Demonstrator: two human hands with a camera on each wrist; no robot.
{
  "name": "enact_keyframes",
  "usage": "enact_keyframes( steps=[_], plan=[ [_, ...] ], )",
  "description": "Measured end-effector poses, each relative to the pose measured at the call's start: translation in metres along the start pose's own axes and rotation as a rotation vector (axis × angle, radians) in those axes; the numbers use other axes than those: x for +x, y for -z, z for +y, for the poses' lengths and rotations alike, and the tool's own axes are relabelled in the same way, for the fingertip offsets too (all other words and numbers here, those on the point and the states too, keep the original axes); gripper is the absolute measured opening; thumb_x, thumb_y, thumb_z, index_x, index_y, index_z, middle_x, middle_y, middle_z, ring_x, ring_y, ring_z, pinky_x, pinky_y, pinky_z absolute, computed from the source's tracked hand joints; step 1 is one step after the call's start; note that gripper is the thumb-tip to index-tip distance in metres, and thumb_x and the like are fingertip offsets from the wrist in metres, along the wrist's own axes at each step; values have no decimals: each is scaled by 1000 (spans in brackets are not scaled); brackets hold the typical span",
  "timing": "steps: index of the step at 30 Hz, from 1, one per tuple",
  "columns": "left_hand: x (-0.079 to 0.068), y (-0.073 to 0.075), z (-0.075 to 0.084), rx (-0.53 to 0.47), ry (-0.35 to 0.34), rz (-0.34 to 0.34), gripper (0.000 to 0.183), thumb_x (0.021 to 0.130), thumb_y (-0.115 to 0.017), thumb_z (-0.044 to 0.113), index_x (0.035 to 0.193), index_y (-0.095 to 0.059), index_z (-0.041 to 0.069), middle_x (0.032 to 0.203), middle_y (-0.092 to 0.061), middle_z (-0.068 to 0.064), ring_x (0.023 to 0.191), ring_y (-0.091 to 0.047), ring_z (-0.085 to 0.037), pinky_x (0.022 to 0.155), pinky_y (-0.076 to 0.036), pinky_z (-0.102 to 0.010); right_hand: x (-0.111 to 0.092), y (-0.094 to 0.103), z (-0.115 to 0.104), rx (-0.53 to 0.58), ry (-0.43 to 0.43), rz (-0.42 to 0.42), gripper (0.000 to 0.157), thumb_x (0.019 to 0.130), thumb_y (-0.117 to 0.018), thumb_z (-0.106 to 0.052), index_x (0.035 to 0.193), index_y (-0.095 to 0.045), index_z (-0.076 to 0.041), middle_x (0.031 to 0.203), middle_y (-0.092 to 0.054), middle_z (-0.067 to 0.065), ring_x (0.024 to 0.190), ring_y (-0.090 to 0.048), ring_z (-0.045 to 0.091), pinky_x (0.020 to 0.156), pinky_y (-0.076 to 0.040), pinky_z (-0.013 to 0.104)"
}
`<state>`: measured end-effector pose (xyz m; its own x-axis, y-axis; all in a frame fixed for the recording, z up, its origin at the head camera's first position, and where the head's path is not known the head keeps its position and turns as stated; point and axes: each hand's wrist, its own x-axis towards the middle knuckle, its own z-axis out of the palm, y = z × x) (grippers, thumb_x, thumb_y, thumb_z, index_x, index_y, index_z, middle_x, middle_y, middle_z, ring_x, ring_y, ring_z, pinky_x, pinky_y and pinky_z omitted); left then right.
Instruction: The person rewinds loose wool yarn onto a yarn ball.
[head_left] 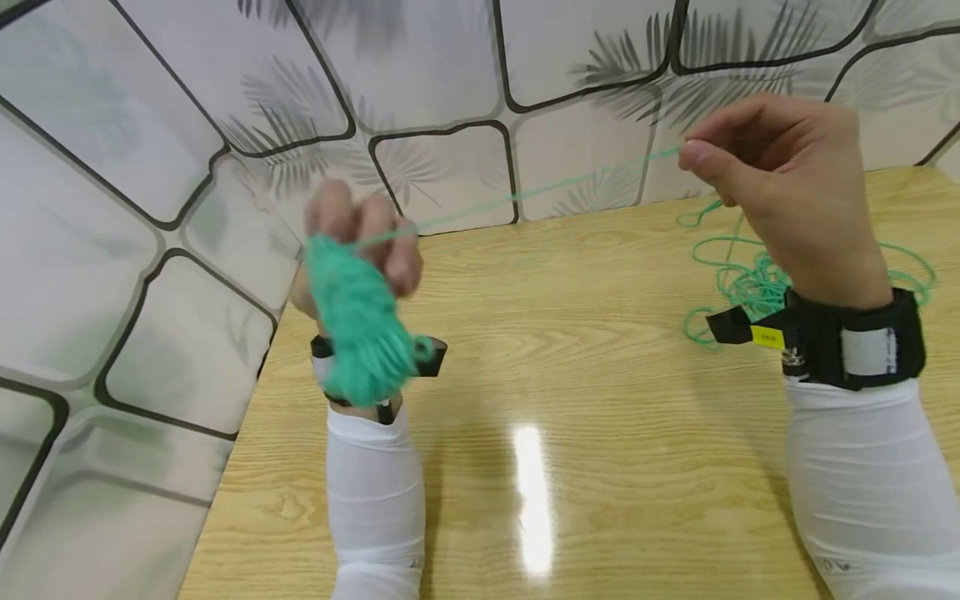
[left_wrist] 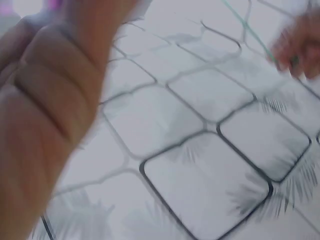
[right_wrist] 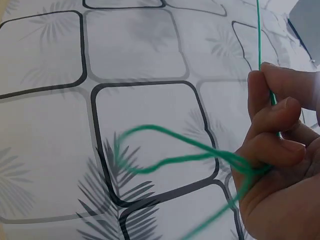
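Note:
In the head view my left hand (head_left: 360, 242) is raised at the left, blurred, with its fingers curled about a thick bundle of green string (head_left: 360, 325). One taut strand (head_left: 555, 185) runs from the bundle across to my right hand (head_left: 802, 183), whose thumb and forefinger pinch it. The right wrist view shows the strand passing through the right fingers (right_wrist: 280, 112), with a loose loop of string (right_wrist: 165, 161) hanging beside the palm. Below the right hand, a tangled heap of the same string (head_left: 757, 283) lies on the table. The left wrist view does not show the bundle.
The wooden table (head_left: 600, 400) fills the lower part of the head view. A wall with a pattern of dark-edged tiles and leaves (head_left: 435, 75) borders it at the back and left. Black straps with small cameras circle both wrists.

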<state>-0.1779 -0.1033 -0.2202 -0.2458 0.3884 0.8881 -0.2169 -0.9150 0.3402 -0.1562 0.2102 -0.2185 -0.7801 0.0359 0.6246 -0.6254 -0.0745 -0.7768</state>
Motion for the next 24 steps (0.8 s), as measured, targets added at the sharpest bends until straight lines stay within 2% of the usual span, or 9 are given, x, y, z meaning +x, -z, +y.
enact_keyframes(
  steps=[3,8,11,13,15,18,20,22,24],
  plan=[
    [10,-7,2,17,-428,398,26,77,-59,-3,100,-49,-5,96,-54,-24,95,-53,-41,85,-45,-43,2,6,6,41,-27,29,25,73,-68,8,90,-56,20,81,-60,22,57,-41,20,49,-33,21],
    [19,-6,7,657,-738,1074,17,87,-55,0,103,-50,-6,102,-53,-21,91,-54,-33,88,-45,-43,2,13,8,67,-56,30,25,74,-67,9,91,-54,22,81,-60,22,59,-41,21,50,-34,22],
    [12,4,11,1247,-543,1247,16,81,-63,-2,92,-52,-7,95,-54,-18,88,-57,-29,81,-49,-39,1,15,5,76,-27,43,25,73,-66,10,91,-53,23,81,-60,23,58,-41,21,50,-34,22],
    [4,6,14,1613,-157,1289,14,80,-65,2,88,-54,-2,92,-56,-13,84,-58,-24,75,-50,-33,2,17,4,34,39,68,24,74,-66,10,90,-53,23,80,-59,24,56,-40,21,49,-33,21],
    [-3,4,16,1838,400,1140,12,81,-64,7,87,-55,3,90,-57,-8,79,-58,-22,70,-49,-30,4,18,3,22,99,129,25,74,-66,9,89,-52,24,78,-59,25,52,-38,19,48,-31,21],
    [-7,-1,15,1705,1098,563,13,82,-66,15,88,-56,9,91,-58,-5,78,-58,-18,68,-48,-31,7,20,4,32,153,251,29,74,-68,7,89,-51,25,76,-58,25,48,-33,18,46,-26,21],
    [-7,-2,11,1385,1178,209,14,82,-67,15,89,-56,8,89,-57,-7,78,-58,-20,68,-50,-35,8,21,5,79,146,338,33,72,-70,5,89,-50,25,75,-58,25,46,-30,17,46,-24,21],
    [-3,-3,4,1056,1041,-20,14,82,-67,10,90,-56,8,89,-56,-9,79,-58,-22,68,-51,-39,9,22,7,107,134,390,35,71,-71,4,89,-51,25,75,-58,25,46,-29,18,46,-23,21],
    [1,-5,-5,743,790,-110,15,80,-67,6,88,-55,6,86,-56,-11,78,-56,-26,65,-50,-43,9,23,10,105,117,394,33,72,-71,3,90,-52,24,76,-58,24,46,-29,18,45,-24,21]
  ],
)
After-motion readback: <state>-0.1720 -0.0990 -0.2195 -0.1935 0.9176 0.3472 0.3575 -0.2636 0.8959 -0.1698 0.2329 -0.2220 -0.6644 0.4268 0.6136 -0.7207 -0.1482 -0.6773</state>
